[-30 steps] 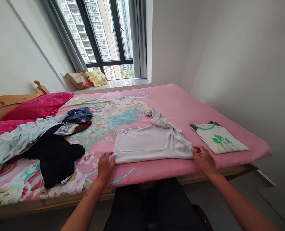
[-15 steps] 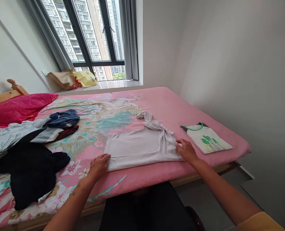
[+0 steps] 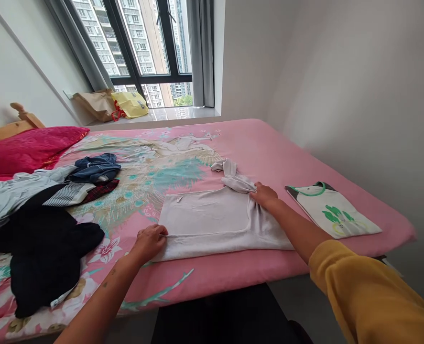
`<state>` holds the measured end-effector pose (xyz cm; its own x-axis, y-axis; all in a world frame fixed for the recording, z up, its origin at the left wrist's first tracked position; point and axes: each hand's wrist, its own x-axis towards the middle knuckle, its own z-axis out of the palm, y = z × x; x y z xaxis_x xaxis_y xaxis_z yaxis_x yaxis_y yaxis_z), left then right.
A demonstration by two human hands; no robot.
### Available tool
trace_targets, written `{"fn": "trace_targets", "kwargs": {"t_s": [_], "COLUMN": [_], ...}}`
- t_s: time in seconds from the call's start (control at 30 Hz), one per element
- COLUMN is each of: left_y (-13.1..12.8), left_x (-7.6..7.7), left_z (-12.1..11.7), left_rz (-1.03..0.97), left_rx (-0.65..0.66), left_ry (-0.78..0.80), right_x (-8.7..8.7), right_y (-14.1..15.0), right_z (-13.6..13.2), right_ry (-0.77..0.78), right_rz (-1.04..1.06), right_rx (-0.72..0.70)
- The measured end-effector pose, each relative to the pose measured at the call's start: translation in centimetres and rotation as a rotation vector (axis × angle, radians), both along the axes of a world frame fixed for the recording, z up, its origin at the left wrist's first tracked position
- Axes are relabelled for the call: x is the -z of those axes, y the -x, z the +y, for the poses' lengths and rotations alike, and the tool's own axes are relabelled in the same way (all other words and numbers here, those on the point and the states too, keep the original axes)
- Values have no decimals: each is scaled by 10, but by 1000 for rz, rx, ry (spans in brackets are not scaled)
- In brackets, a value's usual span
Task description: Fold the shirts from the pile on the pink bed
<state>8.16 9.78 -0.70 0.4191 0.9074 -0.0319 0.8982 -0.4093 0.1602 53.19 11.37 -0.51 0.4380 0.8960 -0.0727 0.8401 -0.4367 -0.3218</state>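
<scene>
A light grey long-sleeved shirt [image 3: 204, 212] lies on the bed in front of me, its near side doubled over in a long band. At its left edge my left hand [image 3: 150, 241] has its fingers closed on the fold corner. My right hand [image 3: 265, 195] reaches across the right part and grips the bunched cloth at the base of the sleeve [image 3: 235, 179]. That sleeve lies twisted towards the far side of the bed. My right forearm hides some of the shirt's right end.
To the right lies a folded white shirt [image 3: 341, 215] with green trim. On the left are a black garment [image 3: 48, 258], a pale garment [image 3: 14, 198], denim [image 3: 97, 167] and a red pillow [image 3: 36, 148]. The pink bed's [image 3: 233, 272] front edge is near me.
My right hand has moved from the shirt's right side to the base of the sleeve, farther from me. The left hand stays at the left edge. The view has tilted slightly down.
</scene>
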Motion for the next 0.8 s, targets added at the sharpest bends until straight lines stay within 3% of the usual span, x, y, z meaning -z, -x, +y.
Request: {"fn": "trace_targets", "kwargs": {"t_s": [0.13, 0.3, 0.37, 0.57, 0.67, 0.8], "left_y": [6, 15, 16, 8, 5, 3], "left_x": [-1, -3, 0, 17, 20, 20], "left_z": [-2, 0, 5, 8, -7, -36], "left_rz": [-118, -330, -350, -264, -263, -292], "left_rx": [30, 78, 52, -74, -99, 75], "left_ry": [2, -65, -81, -142, -262, -268], "right_x": [-3, -23, -28, -27, -26, -18], "right_y": [0, -4, -5, 0, 1, -13], "right_z": [-1, -16, -15, -20, -51, -119], "right_ry": [-42, -409, -482, -403, -428, -355], "right_rz": [-36, 28, 75, 159, 126, 112], "right_rx": [45, 66, 49, 71, 31, 43]}}
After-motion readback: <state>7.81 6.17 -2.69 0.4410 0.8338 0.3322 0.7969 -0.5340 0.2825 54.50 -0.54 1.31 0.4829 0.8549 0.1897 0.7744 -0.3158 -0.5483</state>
